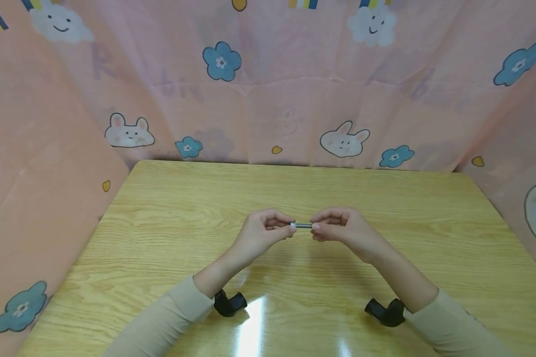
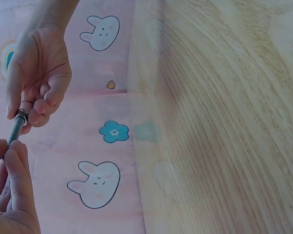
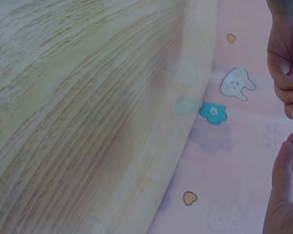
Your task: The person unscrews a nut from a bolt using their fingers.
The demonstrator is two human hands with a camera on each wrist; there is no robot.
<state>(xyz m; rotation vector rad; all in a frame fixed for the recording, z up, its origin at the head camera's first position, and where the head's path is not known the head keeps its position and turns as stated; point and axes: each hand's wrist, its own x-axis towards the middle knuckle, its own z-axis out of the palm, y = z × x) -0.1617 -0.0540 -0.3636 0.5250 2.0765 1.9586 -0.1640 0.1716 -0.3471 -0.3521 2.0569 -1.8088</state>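
A slim silvery bolt [image 1: 303, 225] stretches level between both hands above the table; its threads [image 2: 14, 130] show in the left wrist view. My left hand [image 1: 261, 235] pinches one end between thumb and fingertips, where a wider pale end shows in the head view. At the other end, a hexagonal nut [image 2: 22, 117] sits at the fingertips of my right hand [image 1: 346, 232], whose thumb and fingers close on it. The fingers partly hide both ends. In the right wrist view, the right hand [image 3: 284, 187] is cut by the frame edge and most of the bolt lies outside.
Beneath the hands lies a wood-grain table [image 1: 196, 198] with glare near its front. A pink patterned cloth [image 1: 268, 109] hangs behind it and along both sides. Black wrist cameras [image 1: 230, 303] jut inward from both cuffs.
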